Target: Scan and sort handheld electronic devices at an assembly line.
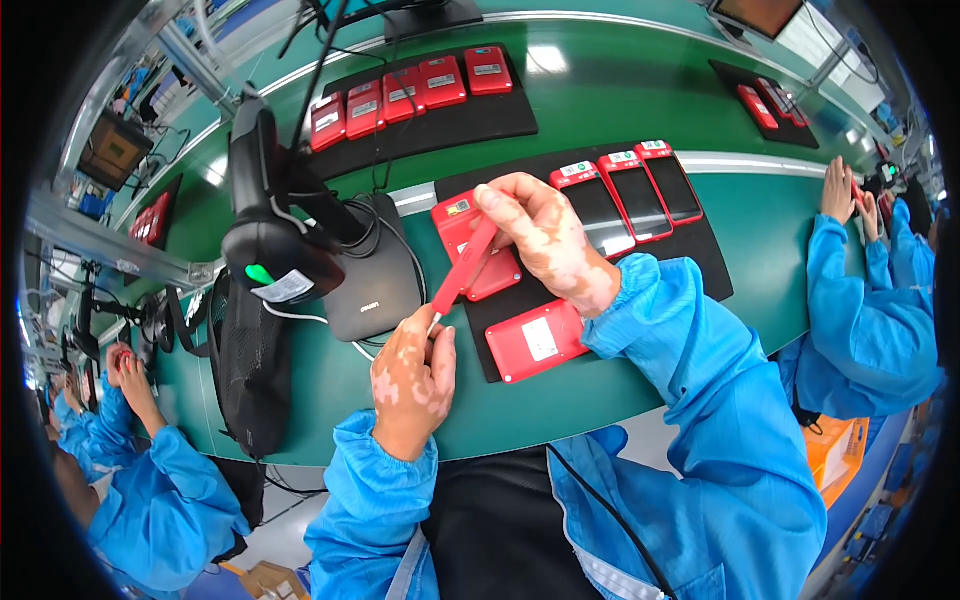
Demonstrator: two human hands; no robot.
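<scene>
Slim red device (466, 270), one: edge-on, above the left edge of the black mat (703, 258). Right hand (548, 240): thumb and fingers pinched on its upper end. Left hand (410, 375): fingers curled closely about its lower end. Red handhelds (634, 197), three, screen-up: mat's far-right corner. Back-up red handheld (530, 345): near-left corner.

Smooth plastic held item (466, 266), glossy device screens (639, 200), matt mat (707, 264), smooth tabletop (545, 418), cloth sleeves (690, 335)
</scene>
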